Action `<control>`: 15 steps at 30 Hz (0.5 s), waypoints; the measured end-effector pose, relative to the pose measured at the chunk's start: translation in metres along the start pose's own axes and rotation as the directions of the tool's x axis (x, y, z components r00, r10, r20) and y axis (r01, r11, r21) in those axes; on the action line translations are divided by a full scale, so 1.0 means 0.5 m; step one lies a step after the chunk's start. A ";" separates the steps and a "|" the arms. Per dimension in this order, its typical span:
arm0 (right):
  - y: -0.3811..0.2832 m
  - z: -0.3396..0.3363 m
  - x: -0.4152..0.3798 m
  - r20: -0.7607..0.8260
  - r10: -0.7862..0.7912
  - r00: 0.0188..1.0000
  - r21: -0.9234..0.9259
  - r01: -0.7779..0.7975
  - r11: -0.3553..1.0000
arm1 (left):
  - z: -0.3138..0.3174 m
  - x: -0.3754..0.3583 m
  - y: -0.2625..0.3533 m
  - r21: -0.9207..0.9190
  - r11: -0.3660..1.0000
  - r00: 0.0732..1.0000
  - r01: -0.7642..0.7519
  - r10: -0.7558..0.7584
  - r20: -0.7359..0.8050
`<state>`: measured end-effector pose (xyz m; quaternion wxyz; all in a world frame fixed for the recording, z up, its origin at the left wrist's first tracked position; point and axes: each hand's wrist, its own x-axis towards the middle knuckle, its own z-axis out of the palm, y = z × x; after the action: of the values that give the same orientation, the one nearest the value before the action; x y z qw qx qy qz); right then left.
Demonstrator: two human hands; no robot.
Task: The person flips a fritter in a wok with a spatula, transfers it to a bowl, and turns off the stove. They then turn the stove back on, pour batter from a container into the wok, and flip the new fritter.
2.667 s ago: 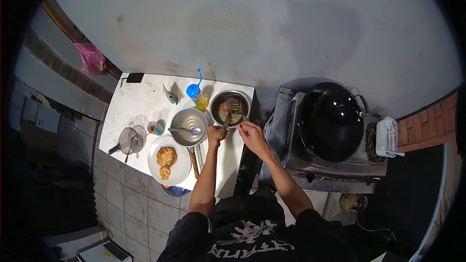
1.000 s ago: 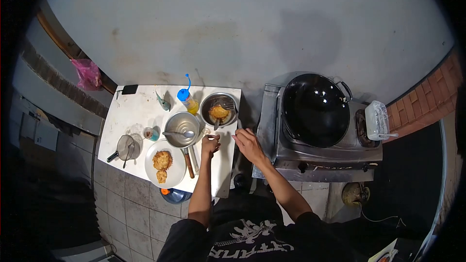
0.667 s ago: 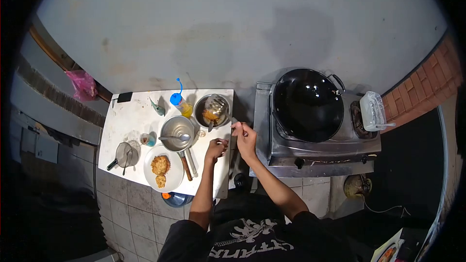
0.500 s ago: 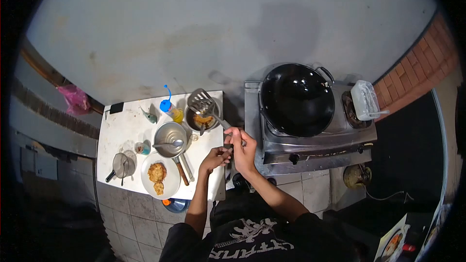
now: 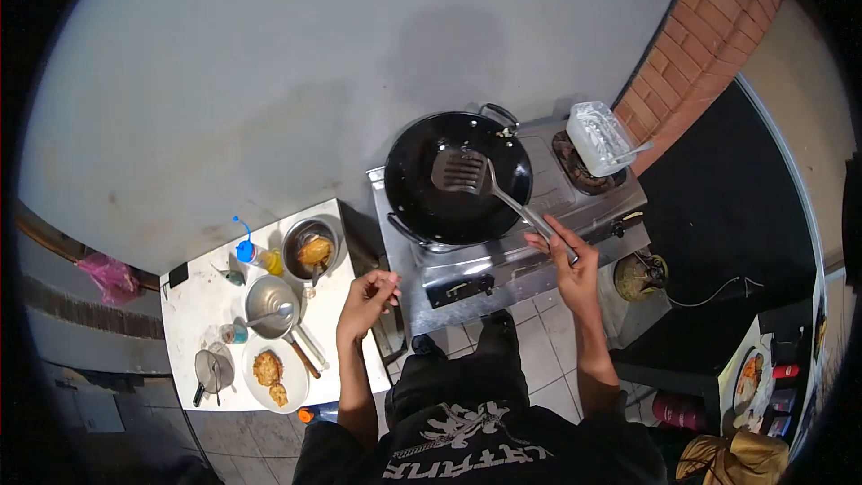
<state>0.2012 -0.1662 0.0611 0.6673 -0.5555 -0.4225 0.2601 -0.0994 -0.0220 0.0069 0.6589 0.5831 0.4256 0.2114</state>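
Note:
My right hand point(image 5: 572, 262) grips the handle of a slotted metal spatula point(image 5: 523, 209). Its slotted head overlaps the black wok point(image 5: 420, 202), which sits on the stove; the wok's inside looks dark and shiny. Near the right edge of the white table, my left hand point(image 5: 368, 304) hovers with loosely bent fingers and nothing visible in them. Left of it stands a metal pot point(image 5: 311, 250) with yellowish food point(image 5: 315, 251) and a utensil inside. A second pan point(image 5: 267, 296) with a spoon point(image 5: 269, 313) across it is close by.
On the white table point(image 5: 346, 341) are a plate point(image 5: 292, 388) with fried food, a strainer point(image 5: 214, 370), a wooden-handled utensil point(image 5: 305, 357) and a blue-capped bottle point(image 5: 256, 256). A plastic container point(image 5: 600, 136) stands on the stove's point(image 5: 462, 269) right burner. Brick edging point(image 5: 691, 45) borders the right side.
My right hand has carried the spatula from above the pot on the table rightward to over the wok. The hands have moved apart, and the view has turned right.

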 end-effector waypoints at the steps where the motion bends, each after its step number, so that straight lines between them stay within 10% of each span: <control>1: 0.016 -0.032 0.002 0.023 0.017 1.000 -0.050 -0.015 0.999 | 0.013 0.003 0.011 -0.008 1.000 0.998 0.015 -0.015 -0.061; 5: 0.083 -0.155 0.016 0.201 -0.134 0.970 -0.441 0.211 0.873 | 0.058 0.037 0.008 -0.038 0.995 0.957 -0.091 0.076 -0.281; 15: 0.221 -0.334 0.130 0.609 -0.149 0.779 -0.631 0.589 0.504 | 0.132 0.139 0.000 0.300 0.952 0.663 -0.067 0.267 -0.699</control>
<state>0.3900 -0.1729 -0.0314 0.2604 -0.6011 -0.7554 0.0171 -0.0077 -0.0071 -0.0179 0.3327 0.5640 0.6203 0.4317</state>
